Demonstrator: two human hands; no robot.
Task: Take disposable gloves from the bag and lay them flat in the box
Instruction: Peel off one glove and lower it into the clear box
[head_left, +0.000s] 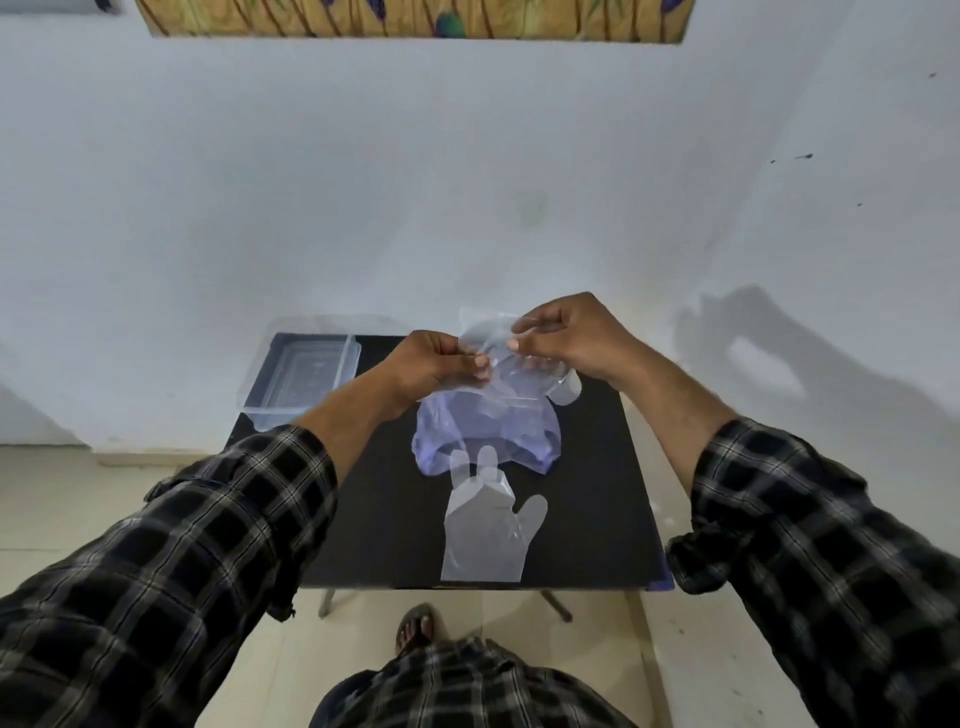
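Above the middle of a small black table (374, 509), both my hands hold a clear disposable glove (493, 343) up in the air. My left hand (436, 364) pinches its left edge and my right hand (566, 332) pinches its top right. Below them a pale purple plastic bag (488, 431) lies crumpled on the table. Another clear glove (488, 525) lies flat near the table's front edge, fingers pointing away from me. A clear plastic box (306, 374) stands open at the back left corner, and I cannot tell if anything lies in it.
The table stands against a white wall (467, 182). Its metal legs (556, 605) show under the front edge. My sandalled foot (415, 626) rests on the tiled floor just in front of the table.
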